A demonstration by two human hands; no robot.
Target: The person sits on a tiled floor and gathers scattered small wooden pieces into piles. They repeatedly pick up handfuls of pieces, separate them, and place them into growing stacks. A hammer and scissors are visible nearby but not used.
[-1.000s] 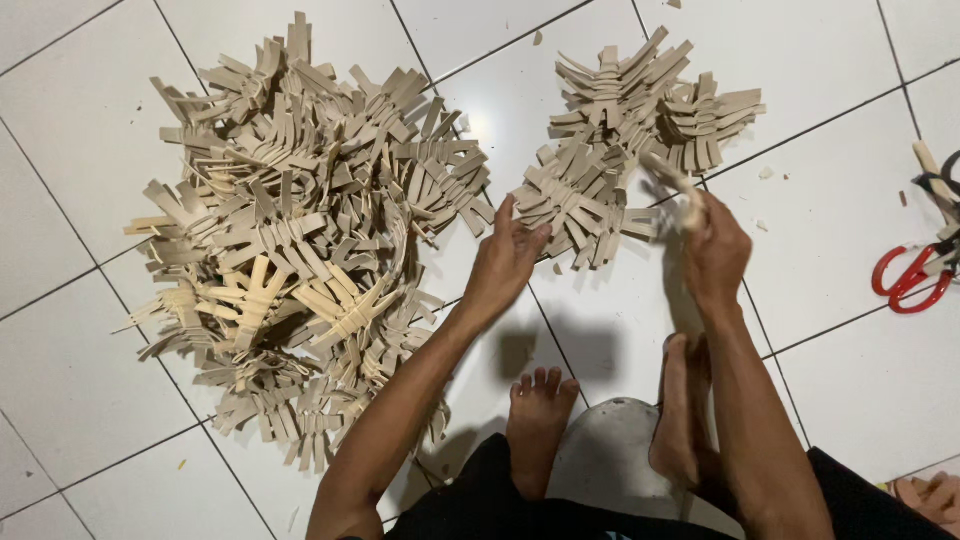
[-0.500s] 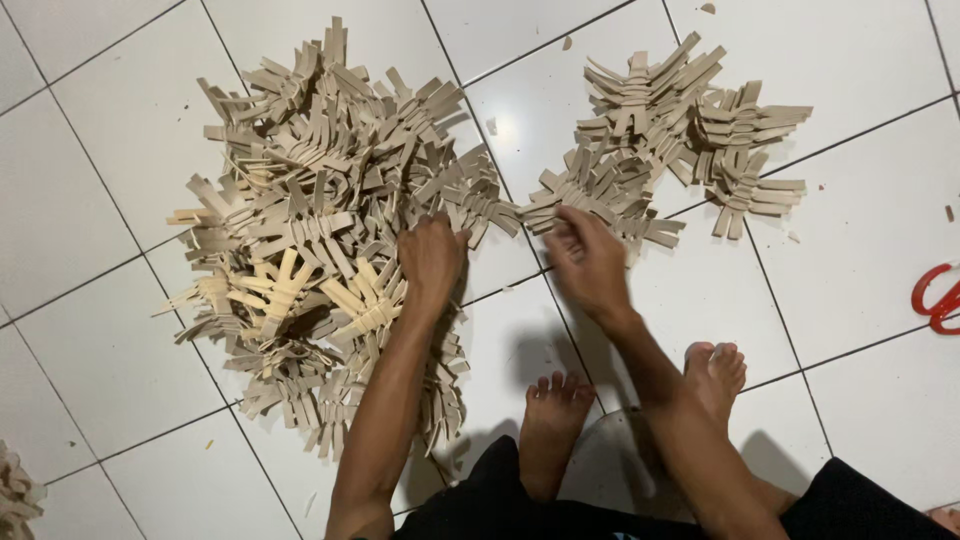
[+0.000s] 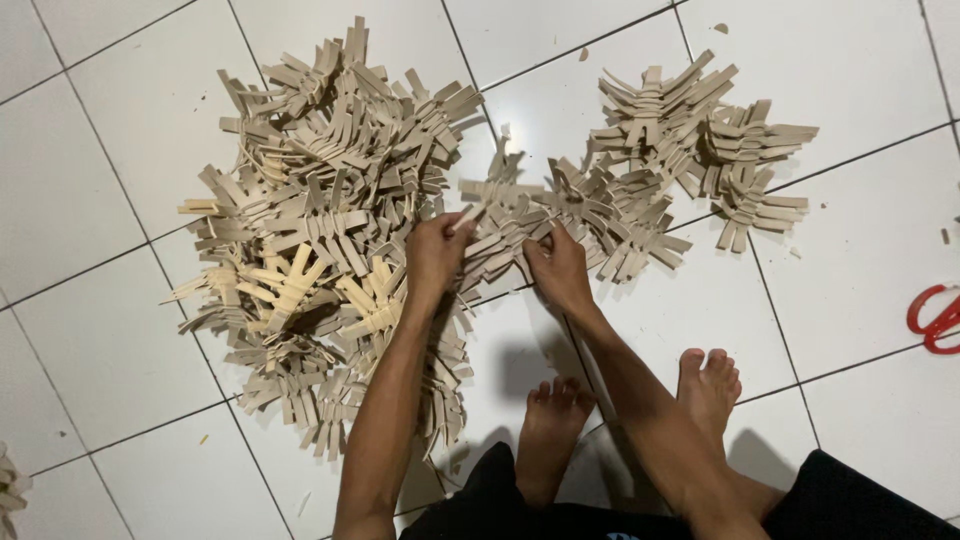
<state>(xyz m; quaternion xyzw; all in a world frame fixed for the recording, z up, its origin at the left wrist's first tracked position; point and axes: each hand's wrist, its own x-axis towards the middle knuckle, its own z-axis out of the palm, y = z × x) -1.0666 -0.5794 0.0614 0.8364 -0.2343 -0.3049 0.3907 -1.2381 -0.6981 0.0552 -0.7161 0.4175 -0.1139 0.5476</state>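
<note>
Both hands (arms stretched forward), left hand (image 3: 435, 250) and right hand (image 3: 560, 268) gripping a cardboard bundle (image 3: 500, 215)

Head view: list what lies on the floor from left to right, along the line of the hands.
Large pile of tan cut strips → left hand → right hand → smaller pile of the same strips → red scissors handles at the right edge.

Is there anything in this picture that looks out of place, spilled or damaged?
Little stands out. A few small scraps lie loose on the white tiled floor, away from the large pile and the smaller pile of tan cut strip pieces. Red scissor handles are partly cut off by the right edge. Both the left hand and the right hand grip strip pieces between the piles.
</note>
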